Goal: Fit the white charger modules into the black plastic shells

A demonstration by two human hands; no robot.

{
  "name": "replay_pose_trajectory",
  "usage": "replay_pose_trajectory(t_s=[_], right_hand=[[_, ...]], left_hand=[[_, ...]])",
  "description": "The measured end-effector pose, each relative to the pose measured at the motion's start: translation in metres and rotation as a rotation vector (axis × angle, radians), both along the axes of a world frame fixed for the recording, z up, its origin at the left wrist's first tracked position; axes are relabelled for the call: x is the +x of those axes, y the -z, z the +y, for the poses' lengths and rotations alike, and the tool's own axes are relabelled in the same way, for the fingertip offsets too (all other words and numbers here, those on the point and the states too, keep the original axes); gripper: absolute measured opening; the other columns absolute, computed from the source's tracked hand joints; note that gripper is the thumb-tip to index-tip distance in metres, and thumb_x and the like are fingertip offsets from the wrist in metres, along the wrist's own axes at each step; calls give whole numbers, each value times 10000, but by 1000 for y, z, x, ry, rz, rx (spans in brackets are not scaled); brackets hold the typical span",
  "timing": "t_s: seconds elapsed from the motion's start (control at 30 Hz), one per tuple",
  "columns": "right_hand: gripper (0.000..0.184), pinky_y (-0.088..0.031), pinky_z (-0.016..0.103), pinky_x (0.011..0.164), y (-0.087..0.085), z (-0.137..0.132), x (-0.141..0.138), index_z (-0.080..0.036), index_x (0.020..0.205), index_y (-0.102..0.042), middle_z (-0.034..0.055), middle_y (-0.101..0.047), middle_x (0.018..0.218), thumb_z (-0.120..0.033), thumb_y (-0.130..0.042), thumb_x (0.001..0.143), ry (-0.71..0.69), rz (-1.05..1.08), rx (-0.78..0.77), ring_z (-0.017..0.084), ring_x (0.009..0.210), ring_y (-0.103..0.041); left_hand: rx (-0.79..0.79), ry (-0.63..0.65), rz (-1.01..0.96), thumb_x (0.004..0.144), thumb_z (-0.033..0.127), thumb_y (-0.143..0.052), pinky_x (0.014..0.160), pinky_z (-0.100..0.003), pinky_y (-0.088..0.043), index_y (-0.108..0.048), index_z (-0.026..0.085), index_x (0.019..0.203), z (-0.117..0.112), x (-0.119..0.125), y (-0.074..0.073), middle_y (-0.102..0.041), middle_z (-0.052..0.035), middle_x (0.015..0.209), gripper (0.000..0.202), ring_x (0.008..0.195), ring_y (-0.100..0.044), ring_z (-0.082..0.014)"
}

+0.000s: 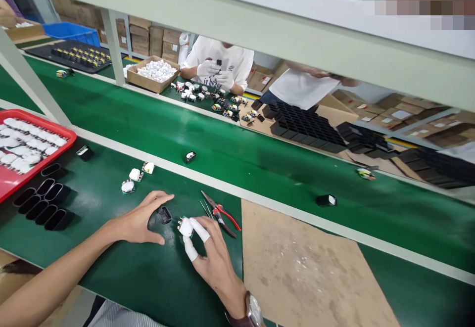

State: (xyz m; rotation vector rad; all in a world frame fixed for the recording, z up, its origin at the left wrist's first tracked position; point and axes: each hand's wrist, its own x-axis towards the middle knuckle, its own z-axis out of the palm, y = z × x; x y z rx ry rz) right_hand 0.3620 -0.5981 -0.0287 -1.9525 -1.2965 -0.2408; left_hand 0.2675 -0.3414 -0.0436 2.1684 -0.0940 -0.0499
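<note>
My right hand (213, 253), with white finger cots on thumb and index finger and a watch on the wrist, pinches a small circuit board assembly (185, 227) with a white cover. Just left of it, a small black plastic part (165, 214) rests on the green table. Around that part, without visibly gripping it, my left hand (143, 220) is open, thumb and fingers apart. Red-handled pliers (221, 212) and tweezers (206, 208) lie beyond my right hand. Farther up sit three more white-topped assemblies (135, 174).
Several black oval housings (46, 208) stand at left by a red tray (70, 141) of white-covered parts. Brown cardboard (297, 262) lies at right. Beyond a pale rail, a green conveyor (237, 144) carries scattered parts. Co-workers (222, 62) work across it; a shelf beam (260, 30) crosses above.
</note>
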Motion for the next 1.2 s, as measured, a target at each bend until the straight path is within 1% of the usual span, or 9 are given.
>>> replay_pose_trajectory(t_s=[0.03, 0.1, 0.17, 0.23, 0.33, 0.57, 0.83, 1.0, 1.2], right_hand=[[579, -609, 463, 962, -1, 1, 0, -281, 1524, -468, 112, -678, 1217, -86, -606, 996, 0, 1, -3, 263, 1159, -662], [588, -614, 465, 962, -3, 4, -1, -276, 1535, -458, 116, -685, 1217, -89, -610, 998, -11, -3, -17, 268, 1168, -663], [598, -613, 472, 975, -4, 8, -2, -274, 1540, -455, 121, -686, 1237, -83, -614, 995, -30, -12, -31, 273, 1188, -659], [617, -612, 480, 983, -4, 10, -2, -276, 1553, -439, 125, -682, 1261, -83, -618, 995, -47, -16, -36, 276, 1203, -655], [618, -612, 497, 987, -3, 13, -2, -273, 1558, -431, 131, -678, 1278, -90, -620, 999, -61, -23, -41, 283, 1221, -649], [587, -601, 511, 1021, -1, 17, -2, -236, 1547, -443, 141, -681, 1284, -90, -610, 1003, -54, -39, -107, 292, 1228, -645], [592, -614, 480, 1014, -2, 18, -5, -222, 1566, -410, 140, -681, 1264, -131, -600, 1013, -37, -66, -180, 294, 1204, -657], [581, -614, 505, 1002, -1, 21, -5, -205, 1582, -383, 153, -657, 1302, -134, -542, 1027, -66, -72, -248, 315, 1195, -638], [673, -604, 509, 1051, -4, 16, -3, -177, 1639, -294, 179, -617, 1413, -250, -605, 1047, -54, -37, -245, 324, 1329, -587]], left_hand=[[9, -49, 16, 784, 411, -907, 1172, -520, -484, -249, 364, 1663, -3, -1, 4, -424, -123, 1560, 1098, 1423, -498, -352], [33, -136, 22, 874, 444, -826, 1092, -500, -542, -286, 359, 1639, -9, -1, 13, -523, -112, 1440, 940, 1303, -593, -327], [35, -171, 6, 964, 383, -720, 1079, -483, -545, -298, 358, 1626, -13, -1, 22, -584, -98, 1390, 786, 1265, -627, -309], [3, -151, -2, 986, 315, -674, 1110, -470, -528, -262, 373, 1637, -15, -1, 27, -599, -87, 1439, 772, 1317, -614, -302], [-47, -87, -14, 985, 229, -641, 1146, -463, -511, -198, 398, 1657, -14, -3, 25, -572, -72, 1525, 823, 1395, -574, -287], [-68, 5, -74, 952, 85, -582, 1179, -457, -494, -171, 392, 1675, -16, -6, 17, -529, -90, 1556, 886, 1435, -540, -263], [-20, 4, -101, 947, 88, -584, 1167, -474, -499, -163, 393, 1677, -17, -5, 15, -557, -87, 1539, 896, 1416, -549, -276], [7, 3, -126, 958, 110, -588, 1154, -443, -507, -201, 389, 1669, -20, -5, 17, -570, -77, 1506, 856, 1394, -559, -277], [49, 35, -155, 1001, 163, -584, 1185, -519, -441, -118, 399, 1677, -17, -4, 15, -586, -64, 1514, 855, 1389, -530, -291]])
